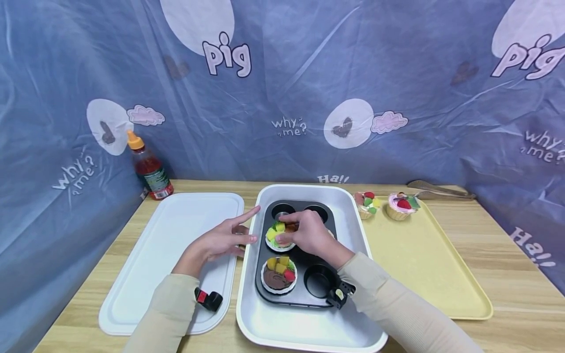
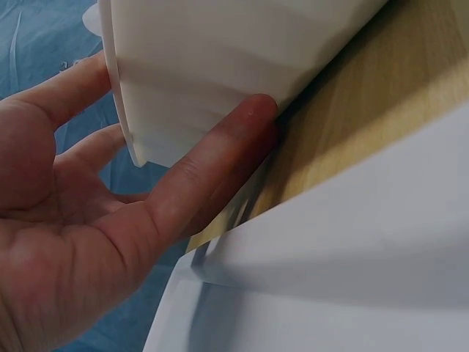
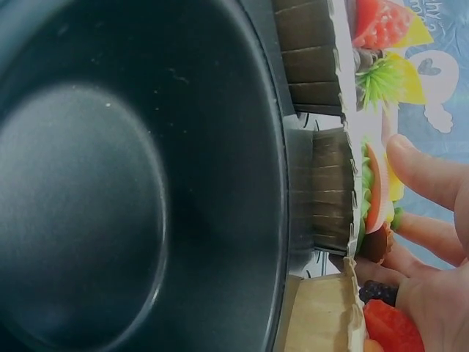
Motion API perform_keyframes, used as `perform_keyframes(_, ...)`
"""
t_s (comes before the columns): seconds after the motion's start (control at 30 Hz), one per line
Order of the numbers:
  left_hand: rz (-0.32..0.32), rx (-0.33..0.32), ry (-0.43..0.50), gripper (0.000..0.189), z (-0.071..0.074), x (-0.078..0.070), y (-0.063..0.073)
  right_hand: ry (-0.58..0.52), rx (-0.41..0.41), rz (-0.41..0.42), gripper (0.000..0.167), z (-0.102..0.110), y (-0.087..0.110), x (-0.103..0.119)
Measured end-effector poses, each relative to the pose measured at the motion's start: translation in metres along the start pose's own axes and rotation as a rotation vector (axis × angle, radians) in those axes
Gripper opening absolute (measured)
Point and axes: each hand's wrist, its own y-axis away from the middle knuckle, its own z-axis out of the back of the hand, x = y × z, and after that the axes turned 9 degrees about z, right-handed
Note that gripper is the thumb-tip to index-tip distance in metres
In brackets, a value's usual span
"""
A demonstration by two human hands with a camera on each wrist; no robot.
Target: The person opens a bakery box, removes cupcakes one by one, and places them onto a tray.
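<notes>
Right grip (image 3: 443, 286) on middle cupcake (image 3: 331, 192)

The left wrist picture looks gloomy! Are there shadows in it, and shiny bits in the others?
Left wrist: dim, with grey shadow across the white tray; right wrist: pale sheen inside the black muffin pan; head: brighter, with light streaks on the creased blue cloth.

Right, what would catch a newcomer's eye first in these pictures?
Probably the brown cake at near left in the dark muffin tin, with the right hand gripping the yellow-topped cake behind it. Then the pale "pig" lettering on the blue backdrop, and the red bottle at back left.
</notes>
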Motion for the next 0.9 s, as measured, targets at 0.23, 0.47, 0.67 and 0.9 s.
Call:
perform_keyframes(0.23,-0.004,0.005,0.002,0.084,0.0003,-0.0014,0.0014,-0.011,0.000,0.016,0.046,0.0013,-0.0003,0.0002)
perform_keyframes(0.47,-0.008,0.017,0.001,0.083,0.0014,-0.0014,0.0018,-0.026,-0.007,0.046,0.046,0.0022,-0.0003,-0.0027)
perform_keyframes(0.67,-0.005,0.027,0.004,0.084,0.0018,-0.0002,0.0011,-0.053,-0.009,0.060,0.048,0.0032,0.0007,-0.0036)
perform_keyframes(0.9,-0.006,0.022,-0.006,0.082,0.0012,-0.0006,0.0006,-0.101,-0.044,0.082,0.049,0.0067,0.0022,-0.0038)
